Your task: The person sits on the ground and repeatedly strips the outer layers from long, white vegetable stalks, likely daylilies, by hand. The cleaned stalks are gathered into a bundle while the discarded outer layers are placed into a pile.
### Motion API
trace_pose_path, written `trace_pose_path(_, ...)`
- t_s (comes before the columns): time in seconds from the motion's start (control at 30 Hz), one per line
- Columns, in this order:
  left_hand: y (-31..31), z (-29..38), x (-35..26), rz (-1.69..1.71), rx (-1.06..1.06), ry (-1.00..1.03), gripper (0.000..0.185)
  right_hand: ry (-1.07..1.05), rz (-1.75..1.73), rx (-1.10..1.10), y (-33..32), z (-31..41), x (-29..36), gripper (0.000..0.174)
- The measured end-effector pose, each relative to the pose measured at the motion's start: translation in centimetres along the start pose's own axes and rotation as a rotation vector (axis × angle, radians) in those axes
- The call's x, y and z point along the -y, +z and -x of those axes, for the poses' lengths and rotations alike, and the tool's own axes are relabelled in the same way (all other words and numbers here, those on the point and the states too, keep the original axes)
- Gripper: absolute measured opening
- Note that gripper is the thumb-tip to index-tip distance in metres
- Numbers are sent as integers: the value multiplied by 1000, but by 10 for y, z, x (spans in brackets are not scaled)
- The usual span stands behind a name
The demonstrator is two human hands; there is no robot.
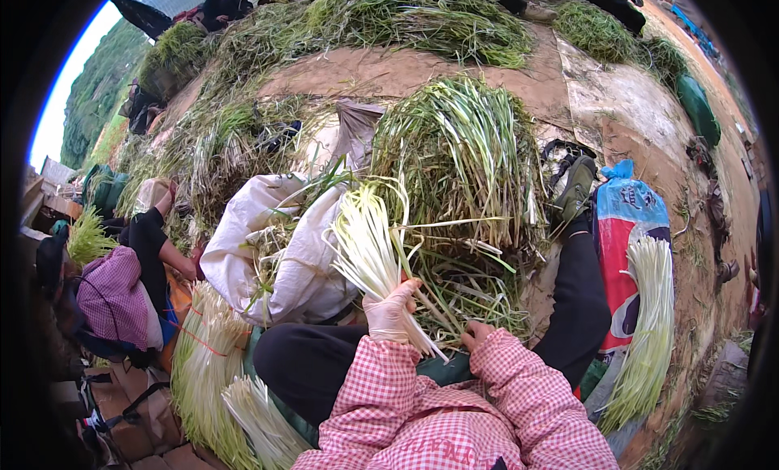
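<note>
My left hand [390,313], in a pale thin glove, grips a bunch of long white-and-yellow leafy stalks [367,242], held tilted in front of my lap. Close to its right, my right hand [476,334] is low over loose green stalks and trimmings [487,296]; its fingertips are partly hidden, and I cannot tell whether they hold anything. Beyond both hands stands a large heap of green stalks [456,160]. A white woven sack [313,275] with scraps in its mouth lies to the left. Another bunch of pale stalks [648,324] rests on a printed bag [621,226] at the right.
Tied bundles of pale stalks [210,354] and a smaller bunch [265,421] lie left of my knee. A person in a checked garment [115,293] sits at the far left. More green heaps [389,26] cover the far ground. Bricks [131,409] are at the lower left.
</note>
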State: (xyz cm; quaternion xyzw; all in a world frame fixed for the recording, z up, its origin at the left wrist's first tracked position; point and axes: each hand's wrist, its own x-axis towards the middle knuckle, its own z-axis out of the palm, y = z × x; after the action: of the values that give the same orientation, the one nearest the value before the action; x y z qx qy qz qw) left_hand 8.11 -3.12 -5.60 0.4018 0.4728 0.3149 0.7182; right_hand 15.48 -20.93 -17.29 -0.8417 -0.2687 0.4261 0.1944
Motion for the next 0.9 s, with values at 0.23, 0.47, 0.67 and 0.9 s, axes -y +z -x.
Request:
trace_pose_path(0.23, -5, 5, 8, 64, 171, -26, 16, -264, -372, -434, -67, 25, 57, 20)
trace_pose_path(0.47, 5, 12, 16, 29, 183, -108, 16, -448, -659, -220, -41, 28, 88, 16)
trace_pose_path(0.67, -2, 12, 18, 88, 213, -122, 14, -280, -1164, 174, -36, 27, 77, 21)
trace_pose_path(0.9, 0, 11, 22, -51, 125, -115, 17, -273, -1118, -60, -36, 33, 84, 16)
